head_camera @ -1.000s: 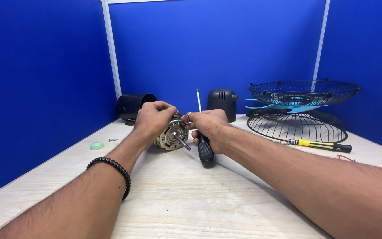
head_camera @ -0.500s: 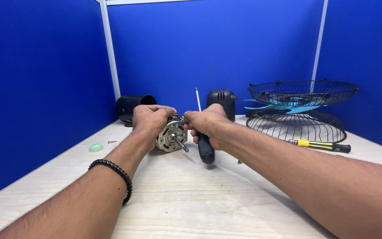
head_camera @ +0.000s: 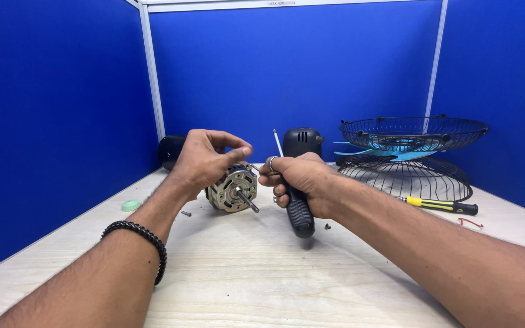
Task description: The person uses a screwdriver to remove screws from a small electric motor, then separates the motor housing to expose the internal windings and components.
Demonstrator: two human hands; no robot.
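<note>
1. The left hand (head_camera: 205, 159) is now lifted off the fan motor (head_camera: 232, 188); a second ago it lay over the motor's top and back, gripping it. Its thumb and forefinger now pinch together just above the motor.
2. The motor is more exposed than before, its round face and its shaft (head_camera: 247, 201) in plain sight, pointing toward the right hand.
3. The right hand (head_camera: 299, 176) has drawn back from the motor. Earlier the two hands met over it; now a small gap shows between them.
4. The right hand's fingers (head_camera: 273, 165) now pinch a small metal ring, while the black-handled screwdriver (head_camera: 299, 212) stays in its grip.
</note>
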